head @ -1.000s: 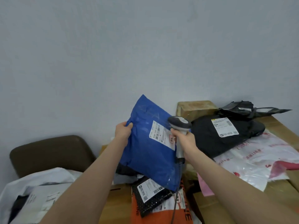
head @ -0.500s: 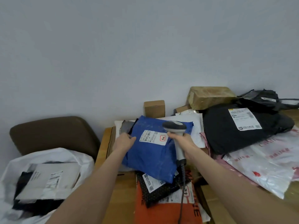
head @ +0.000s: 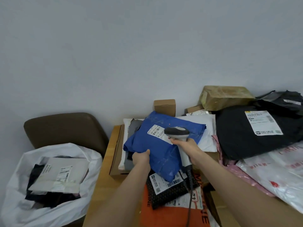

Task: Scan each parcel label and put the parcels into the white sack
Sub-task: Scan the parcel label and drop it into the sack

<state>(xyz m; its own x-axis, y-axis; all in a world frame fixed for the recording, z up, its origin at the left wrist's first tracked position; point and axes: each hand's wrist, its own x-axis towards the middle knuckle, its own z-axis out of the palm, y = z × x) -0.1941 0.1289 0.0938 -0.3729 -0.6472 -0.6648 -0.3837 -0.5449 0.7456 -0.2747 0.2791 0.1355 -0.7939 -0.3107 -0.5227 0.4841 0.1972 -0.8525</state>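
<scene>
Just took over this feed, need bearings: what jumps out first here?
Centre frame, the left hand holds the near edge of a blue plastic mailer parcel while the right hand aims a grey handheld barcode scanner over its white label. At left, an open white plastic sack already holds parcels.

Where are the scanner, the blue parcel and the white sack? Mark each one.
scanner (head: 177, 132), head view, on its dark head.
blue parcel (head: 159, 152), head view, on bare blue plastic below the label.
white sack (head: 54, 213), head view, on its front wall.
</scene>
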